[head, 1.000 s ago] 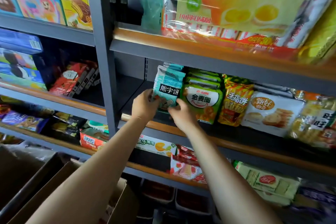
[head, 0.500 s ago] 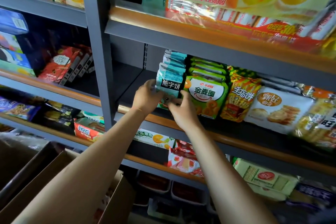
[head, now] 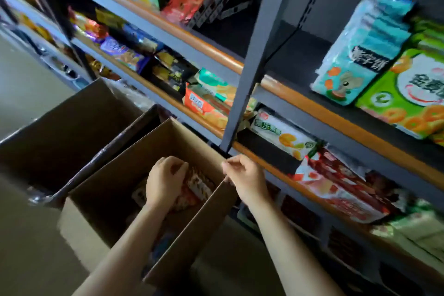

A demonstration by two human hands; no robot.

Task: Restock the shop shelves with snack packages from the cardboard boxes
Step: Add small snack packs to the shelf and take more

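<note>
Left hand down inside the open cardboard box, fingers curled on a red snack pack, label blurred. Right hand pinching the box flap. Second box alongside. Blue packet upright on shelf, possibly reading "字饼".

Cardboard box, lower centre: contents mostly in shadow; packets under the left hand blurred, print unreadable. 
Second box, left: cut by frame edge, interior dark. 
Green snack bag, right edge: cropped. 
Bottom-right shelf goods: smeared, unidentifiable. 
Upper-left shelf packets: too blurred to read.
</note>
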